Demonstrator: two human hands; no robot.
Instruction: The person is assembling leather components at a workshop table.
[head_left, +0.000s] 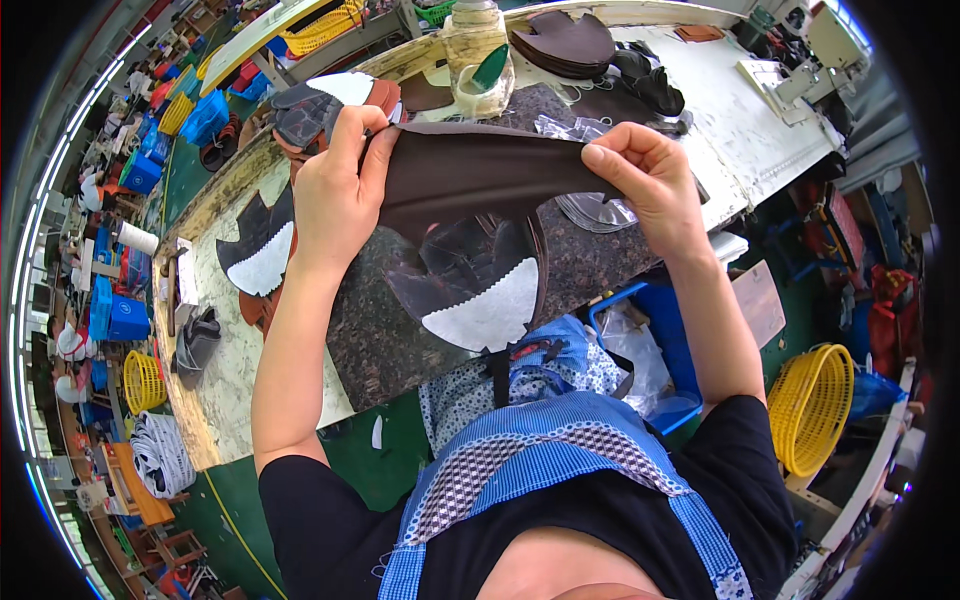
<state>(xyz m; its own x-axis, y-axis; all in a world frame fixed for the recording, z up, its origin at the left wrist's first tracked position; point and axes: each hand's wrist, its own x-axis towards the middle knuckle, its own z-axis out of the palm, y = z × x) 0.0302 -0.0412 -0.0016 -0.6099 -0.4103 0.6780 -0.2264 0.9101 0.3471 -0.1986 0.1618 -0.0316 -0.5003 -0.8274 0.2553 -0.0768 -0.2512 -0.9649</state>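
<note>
A dark brown piece of soft leather or fabric (480, 172) is stretched between my two raised hands above the bench. My left hand (345, 185) pinches its left end between thumb and fingers. Its right end is gripped the same way by my right hand (650, 185). Below it, near the bench's front edge, lies a stack of dark shoe upper pieces with a white zigzag-edged patch (485, 310); the brown piece hides its far part. Beside my left forearm rests another dark piece with a white patch (262, 258).
A dark stone slab (385, 335) covers the bench middle. Beyond stand a glue pot with a green brush (490, 70) and stacked brown pieces (565, 42). A hammer (172, 290) lies far left. A blue crate (660, 345) and yellow basket (812, 410) stand at right.
</note>
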